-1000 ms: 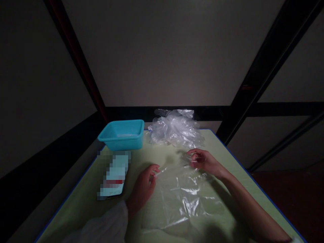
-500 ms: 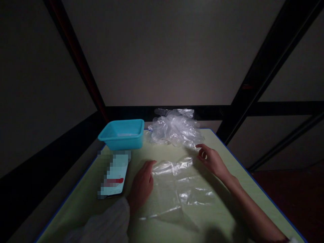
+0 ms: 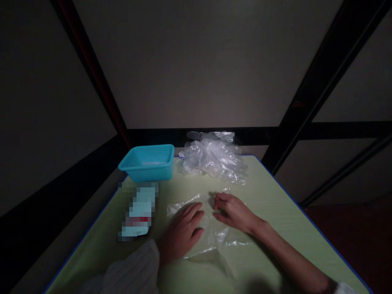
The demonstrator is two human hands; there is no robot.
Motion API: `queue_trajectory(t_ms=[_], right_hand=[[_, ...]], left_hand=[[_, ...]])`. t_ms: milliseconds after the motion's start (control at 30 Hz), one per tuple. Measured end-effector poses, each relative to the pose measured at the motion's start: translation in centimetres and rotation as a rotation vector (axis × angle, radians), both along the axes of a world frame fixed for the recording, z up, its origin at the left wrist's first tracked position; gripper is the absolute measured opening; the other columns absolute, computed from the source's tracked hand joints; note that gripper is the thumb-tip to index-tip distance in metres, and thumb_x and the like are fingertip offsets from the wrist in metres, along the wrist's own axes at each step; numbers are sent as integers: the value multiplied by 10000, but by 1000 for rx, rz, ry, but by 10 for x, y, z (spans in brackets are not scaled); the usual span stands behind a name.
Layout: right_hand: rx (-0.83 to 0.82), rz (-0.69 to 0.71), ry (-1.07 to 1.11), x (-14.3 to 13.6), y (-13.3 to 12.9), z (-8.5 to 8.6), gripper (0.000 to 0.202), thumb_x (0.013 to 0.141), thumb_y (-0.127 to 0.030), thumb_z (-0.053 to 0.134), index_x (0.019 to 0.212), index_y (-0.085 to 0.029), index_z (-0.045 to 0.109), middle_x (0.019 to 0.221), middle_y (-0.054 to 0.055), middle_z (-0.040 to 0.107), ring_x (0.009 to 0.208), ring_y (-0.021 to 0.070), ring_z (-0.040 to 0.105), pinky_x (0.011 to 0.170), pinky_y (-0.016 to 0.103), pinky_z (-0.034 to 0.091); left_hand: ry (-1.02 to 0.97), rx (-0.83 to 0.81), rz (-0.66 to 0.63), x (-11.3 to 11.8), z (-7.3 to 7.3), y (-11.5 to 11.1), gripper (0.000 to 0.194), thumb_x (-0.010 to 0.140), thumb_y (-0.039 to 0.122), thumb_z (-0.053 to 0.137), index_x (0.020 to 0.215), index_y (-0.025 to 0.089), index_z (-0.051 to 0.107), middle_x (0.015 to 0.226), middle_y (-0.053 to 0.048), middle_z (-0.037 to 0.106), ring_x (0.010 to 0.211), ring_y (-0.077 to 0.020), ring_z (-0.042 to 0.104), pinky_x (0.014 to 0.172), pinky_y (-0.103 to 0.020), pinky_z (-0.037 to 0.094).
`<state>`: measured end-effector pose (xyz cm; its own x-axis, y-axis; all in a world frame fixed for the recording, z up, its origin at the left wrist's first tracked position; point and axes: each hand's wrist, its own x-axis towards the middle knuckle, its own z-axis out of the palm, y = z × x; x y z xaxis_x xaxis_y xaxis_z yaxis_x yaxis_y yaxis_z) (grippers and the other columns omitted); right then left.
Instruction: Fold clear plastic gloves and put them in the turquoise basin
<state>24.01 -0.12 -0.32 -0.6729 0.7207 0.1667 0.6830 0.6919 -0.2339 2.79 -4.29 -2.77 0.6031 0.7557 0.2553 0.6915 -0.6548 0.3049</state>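
Note:
A thin, clear plastic sheet or bag (image 3: 211,241) lies on the pale green table (image 3: 275,212) in front of me. On its left part my left hand (image 3: 183,230) rests palm down with the fingers apart. Over its upper right part is my right hand (image 3: 231,210), fingers bent and slightly parted, with nothing visible between them. Behind both hands sits a crumpled pile of clear plastic (image 3: 214,157), shaped like thin gloves in places.
A turquoise plastic basin (image 3: 150,173) stands at the table's back left. Nearer me, left of my left hand, lies a phone-like object (image 3: 141,210), partly pixelated. A wall with dark beams rises behind the table.
My left hand has spread flat over the plastic. My right hand has moved left and nearer, away from the pile's edge and onto the sheet, whose upper part lies flatter.

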Motion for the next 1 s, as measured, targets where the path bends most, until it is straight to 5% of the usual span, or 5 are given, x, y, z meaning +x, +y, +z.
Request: queue_trajectory(t_ms=[100,267,433,667,1000], right_hand=[[16,-43,61,0,3,-4,138,802,-124,489,723,-154,598,786,68,594,752,195,580,708,305,457],[-112,-332,653,6,12,-6,150,845,-244,432,769,-175,542,734,47,592,622,166,598,564,269,462],[-146,-316,1159,6,11,3,299,820,-366,540,1075,-232,460,1284,115,484,1015,213,611,783,324,505],[-219,95,532,-14,-15,3,254,893,-173,375,1011,-178,600,1028,92,662,988,187,612,897,350,482],[-115,-65,11,-20,-9,-25,541,926,-343,389,1375,-45,352,1443,173,305,1339,274,270,1092,462,265]], left_hand=[[54,-18,-41,0,1,-2,425,818,168,556,1236,150,482,1360,-127,447,1255,-256,398,1043,-426,368],[93,-61,-107,1,8,-4,452,823,203,558,1265,180,464,1377,-107,437,1275,-244,375,1062,-427,332],[115,-83,-146,1,9,-4,538,820,223,560,1331,185,397,1446,-105,344,1330,-251,292,1088,-459,267],[63,-107,-62,2,7,-3,557,814,241,555,1337,168,378,1423,-127,377,1322,-258,308,1081,-465,282],[140,-69,-52,1,0,-1,612,838,274,541,1382,141,294,1460,-137,308,1359,-252,235,1105,-468,222]])
